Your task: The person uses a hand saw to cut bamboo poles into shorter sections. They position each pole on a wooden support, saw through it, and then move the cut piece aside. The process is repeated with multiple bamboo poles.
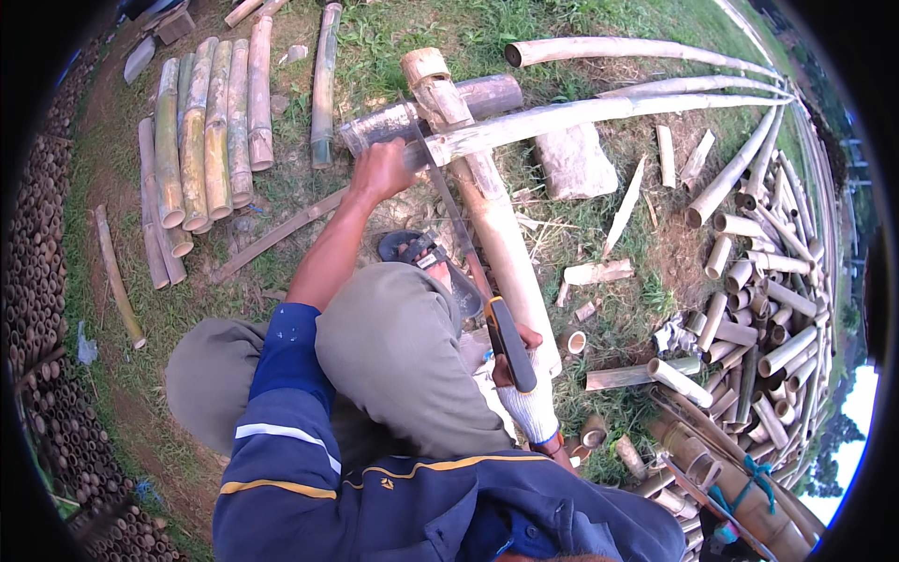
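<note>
My right hand (521,391), in a white knit glove, is closed around the black and orange handle of a handsaw (507,339). The saw's long blade slants up and left to a pale bamboo pole (581,114), lying against it near the pole's left end. Bare, my left hand (382,172) grips that end just left of the blade. Beneath, the pole lies across a thick bamboo post (506,245), which leans over a dark log (492,96) on the ground. How deep the blade sits in the pole cannot be made out.
Cut bamboo lengths (217,131) lie side by side at the left. A large heap of short bamboo pieces (749,328) fills the right. A pale stone block (575,161) sits below the pole. My sandalled foot (433,255) is close to the blade. More long poles (646,49) extend to the far right.
</note>
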`<state>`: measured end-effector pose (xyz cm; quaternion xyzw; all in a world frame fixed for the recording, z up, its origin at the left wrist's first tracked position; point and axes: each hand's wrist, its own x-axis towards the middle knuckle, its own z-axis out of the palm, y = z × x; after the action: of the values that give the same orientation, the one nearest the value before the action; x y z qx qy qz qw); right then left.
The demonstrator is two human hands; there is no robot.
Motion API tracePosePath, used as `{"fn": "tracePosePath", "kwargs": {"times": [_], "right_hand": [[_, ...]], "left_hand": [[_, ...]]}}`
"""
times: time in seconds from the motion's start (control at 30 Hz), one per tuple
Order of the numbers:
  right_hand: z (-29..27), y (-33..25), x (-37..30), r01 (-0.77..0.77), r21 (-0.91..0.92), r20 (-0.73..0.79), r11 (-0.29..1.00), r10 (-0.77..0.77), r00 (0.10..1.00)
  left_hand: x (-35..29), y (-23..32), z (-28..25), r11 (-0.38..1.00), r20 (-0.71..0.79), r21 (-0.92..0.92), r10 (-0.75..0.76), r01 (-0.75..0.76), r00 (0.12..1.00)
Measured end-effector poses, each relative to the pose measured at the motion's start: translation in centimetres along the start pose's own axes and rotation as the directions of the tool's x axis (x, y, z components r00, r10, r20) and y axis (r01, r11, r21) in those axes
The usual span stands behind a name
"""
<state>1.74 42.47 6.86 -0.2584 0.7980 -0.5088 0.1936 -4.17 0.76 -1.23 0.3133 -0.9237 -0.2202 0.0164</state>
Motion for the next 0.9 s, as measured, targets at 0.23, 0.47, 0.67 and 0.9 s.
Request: {"fn": "tracePosePath", "kwargs": {"times": [0.23,0.47,0.67,0.9], "right_hand": [[1.8,1.6,3.0,0.014,0.043,0.037,0.999,-0.016,0.999],[7.8,-4.0,17.3,0.102,0.017,0.056,0.995,-0.103,0.993],[3.3,1.4,4.0,0.097,-0.003,0.086,0.995,-0.097,0.992],[1.4,3.0,1.6,-0.059,0.264,0.080,0.963,0.039,0.996]], "left_hand": [[-0.8,-0.2,0.5,1.000,-0.005,-0.005,-0.024,0.024,1.000],[0.5,-0.2,-0.2,1.000,-0.004,-0.008,-0.010,0.010,1.000],[0.4,-2.1,0.4,0.997,-0.004,-0.026,0.071,-0.071,0.997],[0.0,-0.5,0.2,1.000,0.036,-0.017,0.022,-0.021,0.999]]}}
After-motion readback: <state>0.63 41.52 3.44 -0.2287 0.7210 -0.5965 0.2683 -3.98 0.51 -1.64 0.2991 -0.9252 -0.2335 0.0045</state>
